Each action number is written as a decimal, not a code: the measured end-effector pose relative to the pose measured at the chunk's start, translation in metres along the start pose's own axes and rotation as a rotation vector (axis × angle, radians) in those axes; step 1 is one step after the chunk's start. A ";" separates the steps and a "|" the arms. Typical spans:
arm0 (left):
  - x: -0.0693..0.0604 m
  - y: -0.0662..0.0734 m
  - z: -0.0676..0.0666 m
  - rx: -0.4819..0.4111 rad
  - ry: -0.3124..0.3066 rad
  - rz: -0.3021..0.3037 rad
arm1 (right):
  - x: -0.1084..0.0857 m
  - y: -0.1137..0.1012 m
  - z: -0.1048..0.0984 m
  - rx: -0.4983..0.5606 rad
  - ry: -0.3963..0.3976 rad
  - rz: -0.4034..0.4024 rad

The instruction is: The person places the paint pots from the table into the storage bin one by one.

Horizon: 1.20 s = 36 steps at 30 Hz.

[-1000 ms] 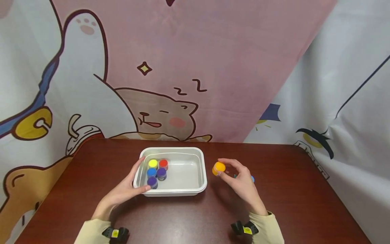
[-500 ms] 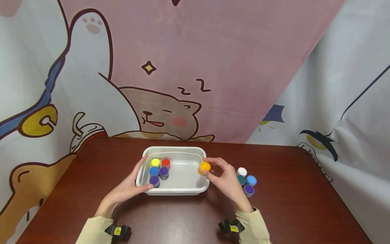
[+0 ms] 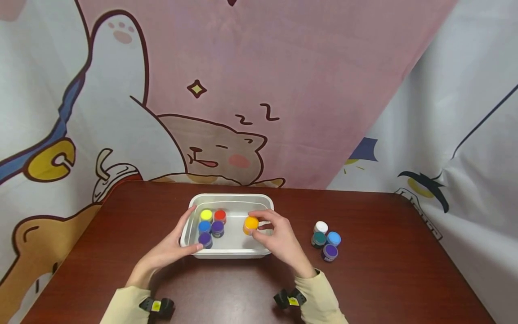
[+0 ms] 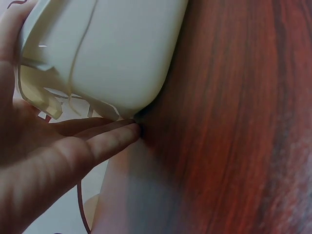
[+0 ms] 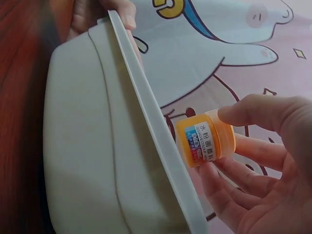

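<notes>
The right hand [image 3: 283,240] pinches an orange paint jar [image 3: 251,224] over the right half of a white tray [image 3: 232,254]; the right wrist view shows the labelled jar [image 5: 199,140] between thumb and fingers, beside the tray's rim. At the tray's left end, the left hand [image 3: 163,254] grips the rim, thumb on the near side and fingers at the far side. Inside the tray's left part stand a yellow jar [image 3: 206,215], a red jar [image 3: 220,216], a blue jar [image 3: 204,227] and two purple jars [image 3: 217,229].
To the right of the tray, a white jar [image 3: 321,227], a dark green jar [image 3: 319,239], a light blue jar [image 3: 333,238] and a purple jar [image 3: 330,253] stand grouped on the brown table [image 3: 388,270]. A printed curtain [image 3: 307,90] hangs behind the table.
The right hand has carried the orange jar leftwards, from beside the tray to over its inside, uncovering the jars on the right. The left hand keeps its grip on the tray.
</notes>
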State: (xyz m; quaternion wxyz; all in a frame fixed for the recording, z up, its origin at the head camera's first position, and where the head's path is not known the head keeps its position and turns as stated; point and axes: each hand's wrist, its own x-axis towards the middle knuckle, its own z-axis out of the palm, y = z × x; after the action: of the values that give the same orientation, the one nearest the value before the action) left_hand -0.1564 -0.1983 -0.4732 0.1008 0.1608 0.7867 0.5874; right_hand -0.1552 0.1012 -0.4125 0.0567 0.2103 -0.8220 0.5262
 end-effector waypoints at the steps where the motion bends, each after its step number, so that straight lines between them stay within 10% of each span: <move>1: 0.000 0.000 0.000 0.003 0.000 0.001 | 0.001 -0.001 0.003 0.003 -0.011 -0.011; 19: -0.002 0.003 0.000 0.013 -0.013 0.008 | 0.030 -0.002 0.045 0.076 -0.245 0.010; 28: -0.001 0.000 0.001 -0.008 -0.019 -0.007 | 0.039 0.009 0.061 -0.076 -0.457 0.051; 36: -0.001 -0.001 0.000 0.036 0.000 0.014 | 0.046 0.011 0.064 -0.102 -0.474 0.089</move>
State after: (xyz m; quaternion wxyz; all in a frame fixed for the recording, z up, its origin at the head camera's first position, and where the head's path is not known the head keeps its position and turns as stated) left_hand -0.1559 -0.1990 -0.4743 0.0940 0.1682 0.7958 0.5740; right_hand -0.1932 0.0350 -0.4360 -0.1505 0.2884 -0.8461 0.4222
